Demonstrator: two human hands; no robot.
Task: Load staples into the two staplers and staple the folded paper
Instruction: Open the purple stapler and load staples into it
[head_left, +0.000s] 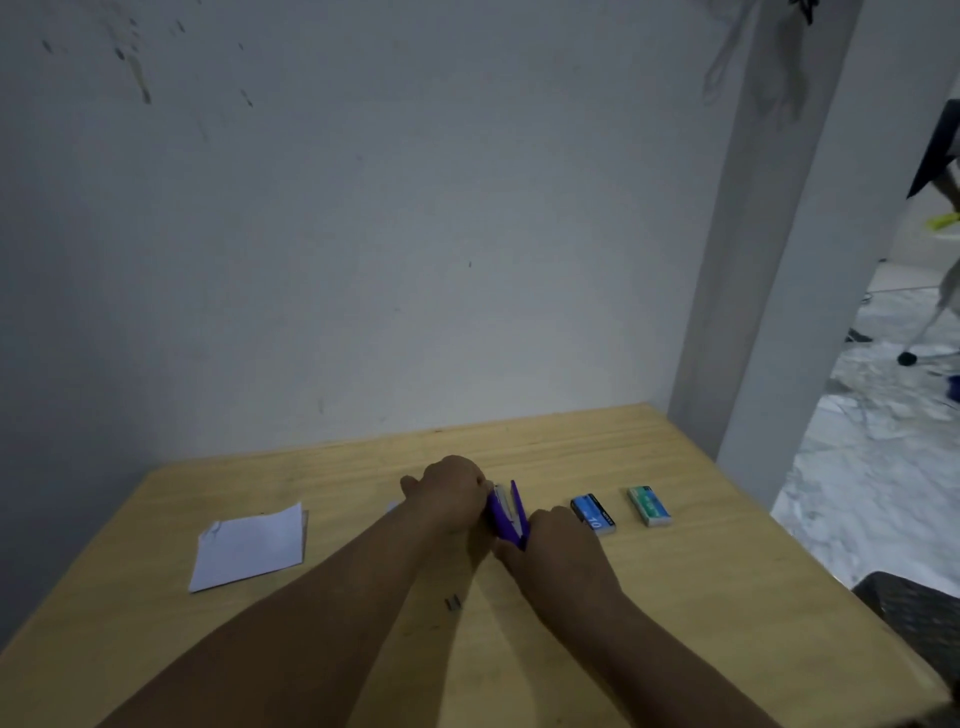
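A purple stapler (508, 515) lies on the wooden table (675, 597) with its lid swung up, its metal staple channel showing. My left hand (451, 492) grips its far end from the left. My right hand (551, 545) holds its near end. A blue staple box (592, 514) and a green staple box (648, 505) lie to the right. The folded white paper (250, 545) rests at the left. A short strip of staples (453, 602) sits between my forearms. A second stapler is not visible.
A grey wall rises right behind the table's far edge. A white pillar (779, 260) stands at the back right corner. Past the table's right edge there is marbled floor and a dark woven seat (914, 618).
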